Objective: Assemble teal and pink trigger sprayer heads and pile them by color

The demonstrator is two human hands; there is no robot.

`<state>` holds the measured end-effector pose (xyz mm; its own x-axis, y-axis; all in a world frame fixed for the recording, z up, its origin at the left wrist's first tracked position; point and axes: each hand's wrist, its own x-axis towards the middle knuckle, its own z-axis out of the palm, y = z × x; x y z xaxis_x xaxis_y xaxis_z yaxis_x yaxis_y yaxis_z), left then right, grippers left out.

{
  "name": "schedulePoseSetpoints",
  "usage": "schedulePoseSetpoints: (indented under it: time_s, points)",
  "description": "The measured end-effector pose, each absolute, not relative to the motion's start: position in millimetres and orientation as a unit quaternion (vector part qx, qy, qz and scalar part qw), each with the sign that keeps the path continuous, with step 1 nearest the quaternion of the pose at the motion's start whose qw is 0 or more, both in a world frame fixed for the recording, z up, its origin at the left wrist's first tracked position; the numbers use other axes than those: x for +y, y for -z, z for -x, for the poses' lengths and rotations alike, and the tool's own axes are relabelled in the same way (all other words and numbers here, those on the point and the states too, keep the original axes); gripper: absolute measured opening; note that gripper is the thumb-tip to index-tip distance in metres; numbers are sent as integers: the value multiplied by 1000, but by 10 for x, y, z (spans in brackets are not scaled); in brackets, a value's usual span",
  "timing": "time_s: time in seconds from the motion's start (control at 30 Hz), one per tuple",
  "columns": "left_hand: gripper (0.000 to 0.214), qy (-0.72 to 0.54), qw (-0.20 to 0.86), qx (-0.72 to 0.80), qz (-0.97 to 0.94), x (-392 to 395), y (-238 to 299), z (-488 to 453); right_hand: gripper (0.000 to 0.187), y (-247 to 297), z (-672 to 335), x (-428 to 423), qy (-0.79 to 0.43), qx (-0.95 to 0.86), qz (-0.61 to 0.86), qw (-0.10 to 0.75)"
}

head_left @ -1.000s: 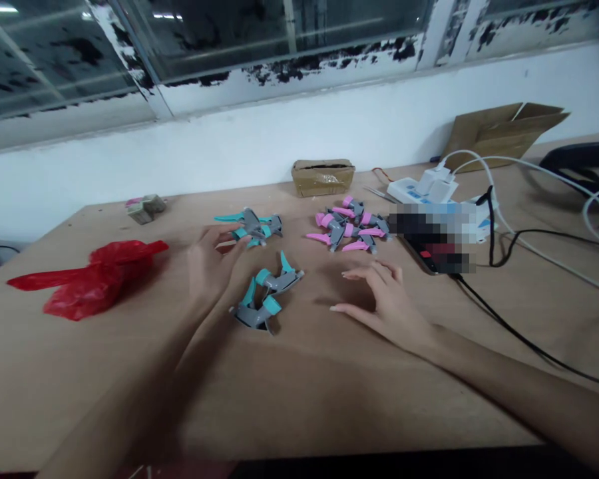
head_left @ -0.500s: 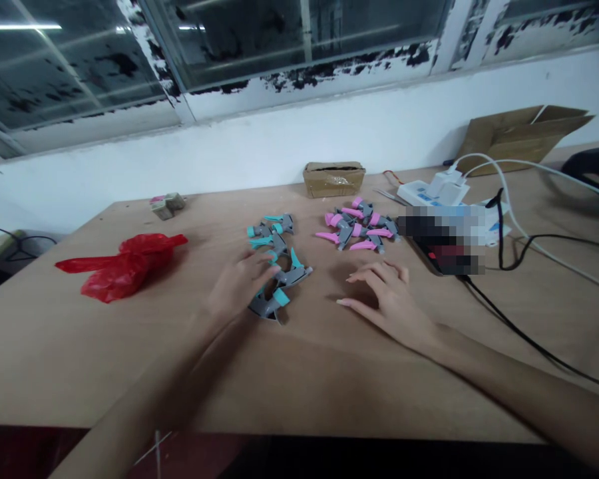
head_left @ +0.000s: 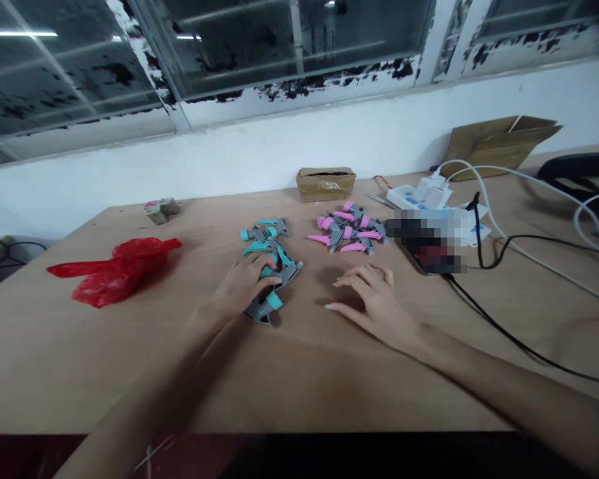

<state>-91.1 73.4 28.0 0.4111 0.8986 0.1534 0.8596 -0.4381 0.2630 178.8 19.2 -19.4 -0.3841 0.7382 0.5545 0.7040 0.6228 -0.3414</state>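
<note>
Left hand [head_left: 244,283] has come back from the far teal sprayers [head_left: 272,232] to the near teal sprayer [head_left: 288,271], so work has shifted there. Its grip is narrow at the collar; hold or mere touch, can't tell (fingers cover it). Lower teal sprayer [head_left: 263,309], nearer the person, is partly hidden. Right hand [head_left: 377,303]: unmoved, wide, empty, pink sprayers [head_left: 335,236] just beyond. Device [head_left: 422,256] forward-right is pixelated.

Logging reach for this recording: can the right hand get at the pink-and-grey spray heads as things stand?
Probably yes: the right hand looks empty, thumb and fingers apart, close to the pink-and-grey spray heads, with only bare tabletop visible between.
</note>
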Motion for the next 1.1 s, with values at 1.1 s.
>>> schedulePoseSetpoints:
  time_s: [1.1]
  points:
    - [20, -411, 327, 399, -751, 59, -201, 30, 27, 99, -1851, 149, -194, -829, 361, 380]
